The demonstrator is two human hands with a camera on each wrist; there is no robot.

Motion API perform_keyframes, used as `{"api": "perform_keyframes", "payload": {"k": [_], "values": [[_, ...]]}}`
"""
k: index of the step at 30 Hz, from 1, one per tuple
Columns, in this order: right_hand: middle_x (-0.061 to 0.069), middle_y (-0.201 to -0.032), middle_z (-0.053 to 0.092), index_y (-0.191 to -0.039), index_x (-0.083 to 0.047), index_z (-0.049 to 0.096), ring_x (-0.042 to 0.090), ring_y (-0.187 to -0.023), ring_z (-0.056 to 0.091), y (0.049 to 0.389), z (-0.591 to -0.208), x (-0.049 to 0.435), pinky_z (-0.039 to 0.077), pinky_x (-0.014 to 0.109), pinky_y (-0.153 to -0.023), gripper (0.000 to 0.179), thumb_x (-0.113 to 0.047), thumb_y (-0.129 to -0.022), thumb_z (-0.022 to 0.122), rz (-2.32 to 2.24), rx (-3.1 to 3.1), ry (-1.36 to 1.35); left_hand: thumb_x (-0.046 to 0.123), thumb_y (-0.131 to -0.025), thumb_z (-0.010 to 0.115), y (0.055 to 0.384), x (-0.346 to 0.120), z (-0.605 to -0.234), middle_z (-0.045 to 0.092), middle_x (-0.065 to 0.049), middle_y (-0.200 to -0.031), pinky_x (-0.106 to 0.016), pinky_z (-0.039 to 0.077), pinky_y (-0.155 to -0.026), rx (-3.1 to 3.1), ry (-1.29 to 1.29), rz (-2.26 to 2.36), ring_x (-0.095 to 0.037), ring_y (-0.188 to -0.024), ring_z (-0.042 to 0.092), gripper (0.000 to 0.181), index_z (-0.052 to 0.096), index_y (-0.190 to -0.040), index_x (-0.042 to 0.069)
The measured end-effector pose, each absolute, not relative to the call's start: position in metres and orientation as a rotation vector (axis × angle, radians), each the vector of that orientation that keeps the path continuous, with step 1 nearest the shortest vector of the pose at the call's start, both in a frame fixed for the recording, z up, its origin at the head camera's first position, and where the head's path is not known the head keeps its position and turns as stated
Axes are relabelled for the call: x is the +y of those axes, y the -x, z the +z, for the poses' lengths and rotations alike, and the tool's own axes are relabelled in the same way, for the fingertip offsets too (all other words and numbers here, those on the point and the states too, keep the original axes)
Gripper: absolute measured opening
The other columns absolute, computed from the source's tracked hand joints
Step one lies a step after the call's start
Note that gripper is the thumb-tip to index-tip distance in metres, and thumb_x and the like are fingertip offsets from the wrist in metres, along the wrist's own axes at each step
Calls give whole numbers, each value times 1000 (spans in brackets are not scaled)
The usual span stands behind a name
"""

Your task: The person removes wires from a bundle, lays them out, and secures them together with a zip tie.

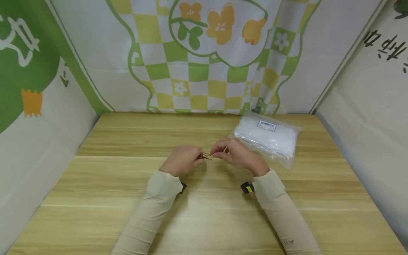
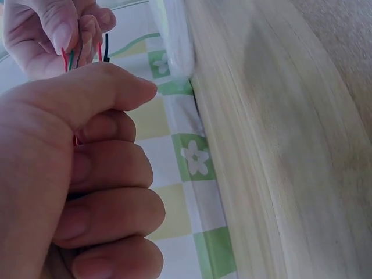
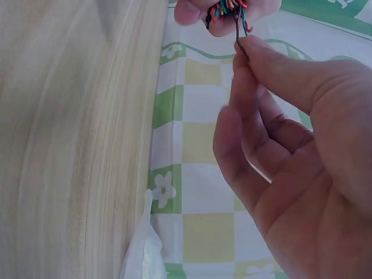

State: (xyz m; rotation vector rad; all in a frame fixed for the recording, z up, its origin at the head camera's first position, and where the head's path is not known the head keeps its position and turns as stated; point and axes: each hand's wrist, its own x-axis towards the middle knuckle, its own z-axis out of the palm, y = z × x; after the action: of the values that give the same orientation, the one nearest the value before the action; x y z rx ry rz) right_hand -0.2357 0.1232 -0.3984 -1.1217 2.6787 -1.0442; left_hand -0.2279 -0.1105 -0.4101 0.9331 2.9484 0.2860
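Over the middle of the table, my left hand (image 1: 182, 159) grips a bundle of thin coloured wires (image 3: 225, 9). Red, green, black and yellowish ends stick out of the fist in the right wrist view. The rest of the bundle is hidden inside the fingers. Facing it, my right hand (image 1: 238, 155) pinches one dark wire (image 3: 238, 30) between thumb and forefinger, its other fingers loosely bent. A few red, green and black ends (image 2: 71, 60) show between the two hands in the left wrist view.
A clear plastic bag (image 1: 266, 136) with white contents and a barcode label lies behind my right hand on the wooden table (image 1: 121, 141). A patterned cloth (image 1: 197, 88) hangs along the back edge, with printed sheets on both sides.
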Motion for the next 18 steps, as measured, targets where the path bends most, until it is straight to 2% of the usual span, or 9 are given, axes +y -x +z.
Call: {"api": "perform_keyframes", "payload": {"k": [4, 8, 12, 18], "values": [[0, -100, 77, -99, -13, 79, 12, -89, 66, 237, -400, 123, 56, 30, -80, 7, -9, -99, 73, -1030, 2708, 1138, 21, -104, 64, 228, -108, -410, 45, 5, -67, -32, 37, -64, 2928, -942, 281, -13, -64, 43, 29, 56, -76, 17], [-1, -95, 75, -96, -14, 79, 11, -87, 64, 238, -403, 123, 55, 29, -78, 7, -8, -98, 75, -982, 2755, 1151, 21, -104, 65, 228, -105, -408, 49, 5, -68, -32, 40, -64, 2918, -961, 258, -13, -64, 45, 29, 57, -76, 17], [-2, -92, 73, -98, -13, 79, 9, -83, 64, 240, -408, 121, 53, 27, -74, 4, -12, -98, 76, -948, 2793, 1144, 19, -103, 65, 228, -104, -407, 51, 5, -69, -34, 42, -66, 2928, -947, 275, -14, -65, 46, 27, 58, -76, 17], [-2, -89, 68, -100, -13, 78, 7, -79, 60, 240, -410, 117, 51, 24, -71, 4, -15, -99, 76, -959, 2792, 1143, 18, -102, 64, 229, -103, -409, 48, 5, -67, -32, 40, -63, 2925, -949, 290, -13, -64, 44, 29, 56, -74, 17]]}}
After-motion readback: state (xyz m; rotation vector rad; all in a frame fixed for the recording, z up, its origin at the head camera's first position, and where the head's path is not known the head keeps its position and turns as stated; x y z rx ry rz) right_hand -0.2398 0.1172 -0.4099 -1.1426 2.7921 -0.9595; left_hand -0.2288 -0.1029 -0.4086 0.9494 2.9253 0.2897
